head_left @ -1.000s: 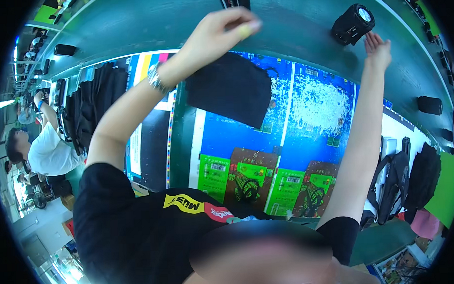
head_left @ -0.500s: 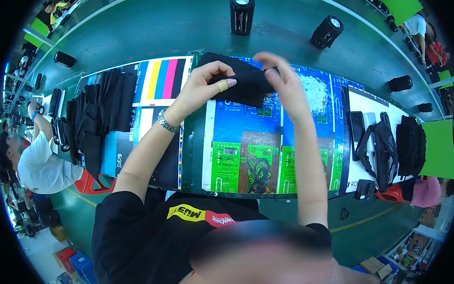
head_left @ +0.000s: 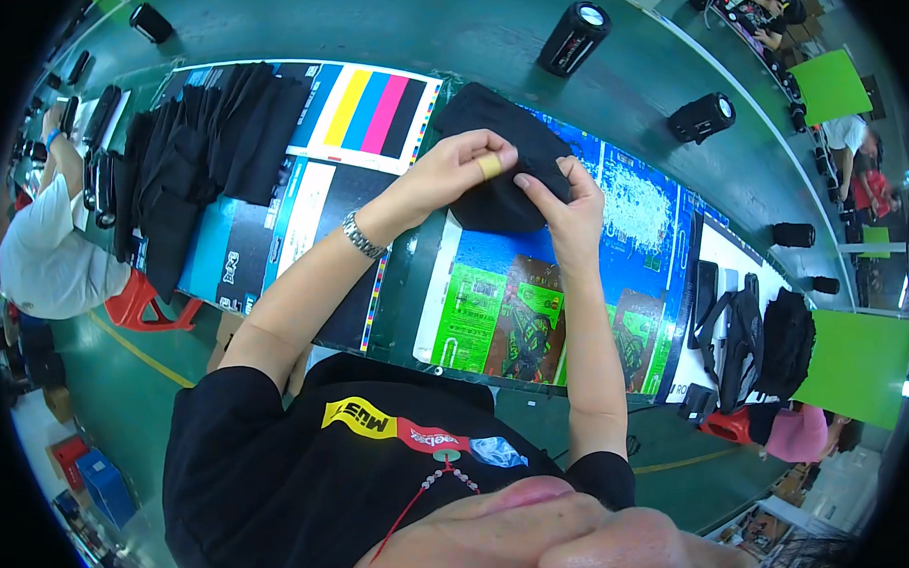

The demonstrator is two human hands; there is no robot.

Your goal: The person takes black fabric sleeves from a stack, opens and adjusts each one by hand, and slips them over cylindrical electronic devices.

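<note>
A piece of soft black fabric point(head_left: 483, 108), perhaps a pouch, lies spread over the printed sheets in front of me. My left hand point(head_left: 461, 174), with a yellowish bandage around the thumb, pinches the fabric near its middle. Thumb and fingers of my right hand point(head_left: 575, 208) close on its right edge, a short way from the left fingertips. Whatever fine detail lies between the fingertips is too small to make out. Under the fabric, the table is covered by a blue and green printed sheet point(head_left: 466, 319).
Several black fabric pieces point(head_left: 194, 143) are heaped at left, beside a sheet with colour bars point(head_left: 363, 112). Black cylindrical speakers point(head_left: 574, 39) stand beyond the table. At right lie a black strapped bag point(head_left: 742, 339) and more black fabric point(head_left: 785, 343). A person in white point(head_left: 48, 258) sits at left.
My right hand has come down from above the fabric and now grips its right edge. The fabric lies flatter and wider. The whole view has tilted and shifted.
</note>
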